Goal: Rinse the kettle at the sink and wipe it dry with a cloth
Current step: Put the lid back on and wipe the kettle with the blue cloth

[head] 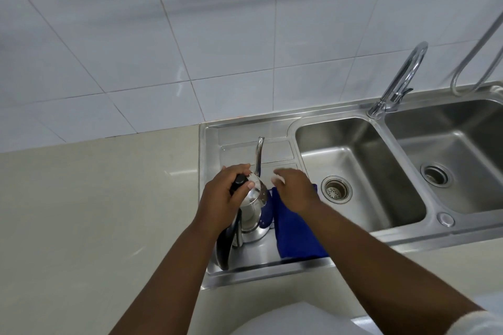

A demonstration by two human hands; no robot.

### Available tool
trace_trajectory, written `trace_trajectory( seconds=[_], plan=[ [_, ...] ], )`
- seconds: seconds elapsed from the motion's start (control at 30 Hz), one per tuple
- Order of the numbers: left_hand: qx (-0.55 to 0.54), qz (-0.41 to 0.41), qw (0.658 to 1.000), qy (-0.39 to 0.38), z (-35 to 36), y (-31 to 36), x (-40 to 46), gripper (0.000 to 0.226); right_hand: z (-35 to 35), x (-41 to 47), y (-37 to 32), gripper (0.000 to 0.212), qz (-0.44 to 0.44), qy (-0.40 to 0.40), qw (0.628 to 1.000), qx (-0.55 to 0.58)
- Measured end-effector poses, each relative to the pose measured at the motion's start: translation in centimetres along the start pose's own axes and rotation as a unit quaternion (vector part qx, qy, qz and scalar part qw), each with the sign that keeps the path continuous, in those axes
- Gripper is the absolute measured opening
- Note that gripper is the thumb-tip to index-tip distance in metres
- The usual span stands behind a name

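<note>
A shiny steel kettle (251,215) with a thin curved spout and a black handle stands upright on the sink's drainboard (245,149). My left hand (226,193) is closed over its lid, fingers around the black knob. A blue cloth (296,236) lies on the drainboard just right of the kettle, partly under my right arm. My right hand (295,187) hovers over the cloth's far end with the fingers spread and slightly blurred; it grips nothing that I can see.
Two steel basins sit to the right, the near one (362,171) with a drain strainer, the far one (457,160) beyond a divider. A chrome faucet (400,81) rises behind them and a hose loops at the far right. Beige countertop (95,212) lies left; tiled wall behind.
</note>
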State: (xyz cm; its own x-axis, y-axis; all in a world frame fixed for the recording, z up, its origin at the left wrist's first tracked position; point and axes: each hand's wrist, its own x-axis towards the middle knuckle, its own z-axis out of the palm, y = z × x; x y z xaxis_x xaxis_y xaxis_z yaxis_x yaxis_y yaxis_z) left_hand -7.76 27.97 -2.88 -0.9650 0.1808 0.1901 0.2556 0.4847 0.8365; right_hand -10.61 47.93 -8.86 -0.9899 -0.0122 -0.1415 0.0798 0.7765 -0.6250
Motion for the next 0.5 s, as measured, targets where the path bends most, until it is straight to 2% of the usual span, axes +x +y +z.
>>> trace_trajectory(
  seconds=[0.07,0.13,0.2,0.3,0.4,0.5],
  plan=[
    [-0.002,-0.001,1.0,0.0,0.0,-0.2,0.0,0.029,2.5,-2.8,2.7,0.057,0.024,0.002,0.993,-0.117],
    [-0.001,0.005,1.0,-0.004,0.1,-0.4,0.0,0.03,5.0,-5.3,4.6,0.082,0.043,-0.035,0.977,-0.205],
    [-0.001,0.009,1.0,-0.007,0.1,-0.5,0.0,0.032,6.9,-6.8,5.6,0.09,0.051,-0.03,0.97,-0.237],
    [-0.007,0.004,1.0,-0.005,0.1,-0.5,-0.1,0.034,7.1,-6.2,6.0,0.076,0.051,-0.025,0.974,-0.22],
    [-0.015,-0.002,1.0,-0.004,0.1,-0.4,-0.1,0.034,6.0,-4.9,6.8,0.066,0.011,-0.023,0.979,-0.2],
    [-0.019,0.0,1.0,-0.004,0.0,-0.5,0.0,0.034,4.9,-4.6,5.0,0.05,0.051,0.033,0.997,0.038]
  ],
)
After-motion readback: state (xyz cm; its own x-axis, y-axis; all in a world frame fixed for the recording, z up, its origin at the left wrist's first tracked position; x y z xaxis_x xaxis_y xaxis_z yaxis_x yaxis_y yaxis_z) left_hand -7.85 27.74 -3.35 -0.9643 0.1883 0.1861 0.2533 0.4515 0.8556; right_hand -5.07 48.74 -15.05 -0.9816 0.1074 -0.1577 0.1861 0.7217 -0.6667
